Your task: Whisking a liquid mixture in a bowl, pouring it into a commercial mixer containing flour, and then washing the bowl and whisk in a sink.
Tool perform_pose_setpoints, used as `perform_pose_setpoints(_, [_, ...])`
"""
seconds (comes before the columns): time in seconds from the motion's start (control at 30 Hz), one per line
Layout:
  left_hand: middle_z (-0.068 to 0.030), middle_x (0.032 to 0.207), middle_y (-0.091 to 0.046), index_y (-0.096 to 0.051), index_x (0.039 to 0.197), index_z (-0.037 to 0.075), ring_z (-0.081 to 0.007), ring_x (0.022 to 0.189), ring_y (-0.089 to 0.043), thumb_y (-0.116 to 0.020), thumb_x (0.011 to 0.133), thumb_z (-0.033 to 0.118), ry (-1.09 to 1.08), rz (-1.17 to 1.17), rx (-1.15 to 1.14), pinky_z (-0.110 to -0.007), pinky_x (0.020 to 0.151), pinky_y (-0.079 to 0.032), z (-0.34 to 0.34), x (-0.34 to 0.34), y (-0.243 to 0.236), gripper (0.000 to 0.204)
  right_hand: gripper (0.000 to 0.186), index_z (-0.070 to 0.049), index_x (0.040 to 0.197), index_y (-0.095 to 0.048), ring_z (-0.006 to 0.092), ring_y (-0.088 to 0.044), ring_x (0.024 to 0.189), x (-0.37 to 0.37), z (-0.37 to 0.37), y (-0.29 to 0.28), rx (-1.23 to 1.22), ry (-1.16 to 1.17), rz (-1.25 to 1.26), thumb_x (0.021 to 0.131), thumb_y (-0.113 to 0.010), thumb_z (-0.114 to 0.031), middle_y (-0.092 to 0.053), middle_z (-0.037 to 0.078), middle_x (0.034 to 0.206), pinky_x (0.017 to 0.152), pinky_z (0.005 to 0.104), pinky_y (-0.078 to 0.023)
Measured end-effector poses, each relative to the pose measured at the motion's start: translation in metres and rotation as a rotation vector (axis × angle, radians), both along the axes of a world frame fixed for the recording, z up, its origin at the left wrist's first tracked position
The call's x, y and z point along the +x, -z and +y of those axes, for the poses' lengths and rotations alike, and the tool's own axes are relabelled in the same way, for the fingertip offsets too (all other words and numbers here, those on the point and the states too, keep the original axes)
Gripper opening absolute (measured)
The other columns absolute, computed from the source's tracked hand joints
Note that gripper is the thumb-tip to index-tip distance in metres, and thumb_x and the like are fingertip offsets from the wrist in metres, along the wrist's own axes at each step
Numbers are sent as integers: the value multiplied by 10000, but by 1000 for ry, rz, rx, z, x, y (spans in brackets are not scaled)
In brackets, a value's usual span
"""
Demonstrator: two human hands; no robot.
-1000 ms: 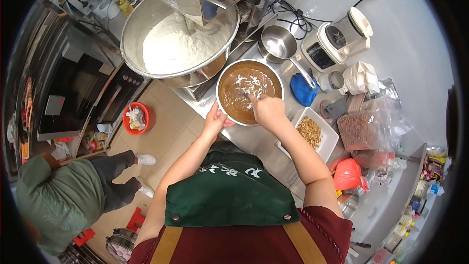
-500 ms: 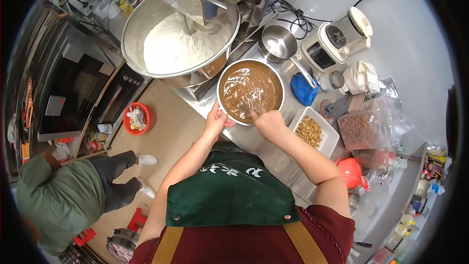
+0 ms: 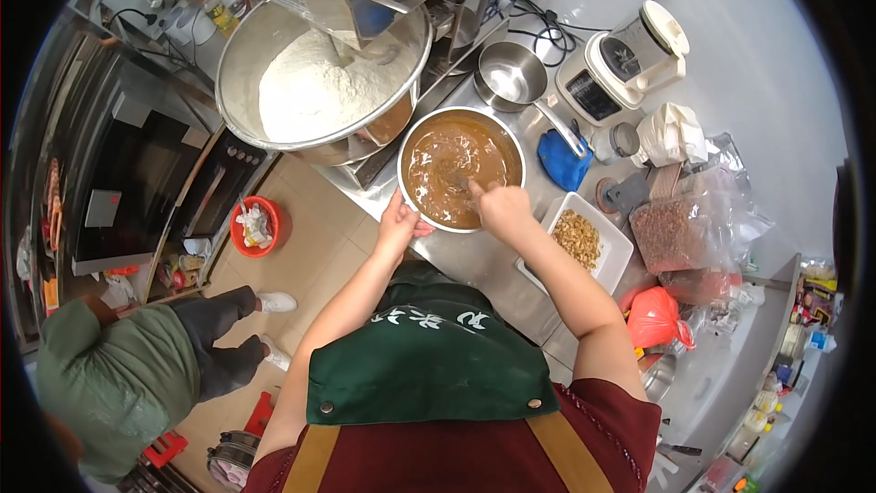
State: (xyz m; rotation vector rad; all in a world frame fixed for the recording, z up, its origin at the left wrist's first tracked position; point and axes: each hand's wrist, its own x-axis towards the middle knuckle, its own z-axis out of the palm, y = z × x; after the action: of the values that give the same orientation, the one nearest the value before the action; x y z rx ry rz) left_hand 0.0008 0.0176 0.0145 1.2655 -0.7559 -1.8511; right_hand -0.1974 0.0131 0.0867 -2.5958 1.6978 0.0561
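Note:
A round white-rimmed bowl stands at the counter's near edge, holding a glossy brown, lumpy liquid. My left hand grips its lower left side, thumb near the rim and fingers curled under. Over the lower right rim reaches my right hand, fingers closed and tips down at the liquid's surface. Something may be in those fingers, but the liquid and the hand hide what it is. Right of the bowl sits a white tray with walnut pieces.
A large mixer bowl with white flour stands at left. Behind are a steel saucepan, a blue cloth-like bundle and a blender. Bagged goods and a red bag lie right. A person stands at lower left.
My right hand has shifted slightly up and right at the bowl, and the liquid's swirl pattern differs. My left hand keeps its hold. The whole view has shifted a little.

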Motion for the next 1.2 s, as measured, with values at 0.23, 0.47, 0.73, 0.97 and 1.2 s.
perform_pose_setpoints(0.23, [-87,799,-556,-87,1348,87,-178,588,-598,-383,835,-12,11,-30,-11,-234,516,-509,0,-1,-2,600,243,-79,956,-581,230,-594,525,-16,19,-4,125,-13,66,742,-468,-106,-583,117,637,442,352,-458])
perform_pose_setpoints(0.47, [-84,852,-567,-161,1337,77,-159,609,-592,-412,826,7,9,-48,-35,-237,547,-516,4,5,0,574,246,-107,979,-577,251,-600,551,-23,-5,5,79,123,-9,765,-456,-114,-589,95,598,453,373,-456])
perform_pose_setpoints(0.73, [-59,750,-524,-176,1336,85,-165,608,-593,-408,835,6,4,-49,-47,-243,558,-517,5,0,-6,558,233,-108,908,-611,265,-607,612,0,-27,-11,149,160,-50,722,-472,-102,-602,114,646,519,386,-474])
perform_pose_setpoints(0.97, [-57,747,-539,-183,1332,76,-164,604,-592,-402,835,-2,-47,-59,-43,-238,550,-510,4,-3,0,548,225,-115,898,-622,261,-613,672,0,-1,-20,362,108,71,728,-474,-114,-610,119,676,578,390,-480])
perform_pose_setpoints(1.2, [-60,751,-517,-147,1342,79,-161,566,-579,-389,818,-23,-52,-22,-30,-248,533,-514,4,-4,-2,586,264,-149,956,-613,275,-611,684,-16,-13,-25,335,281,-13,731,-477,-127,-613,131,694,599,392,-480])
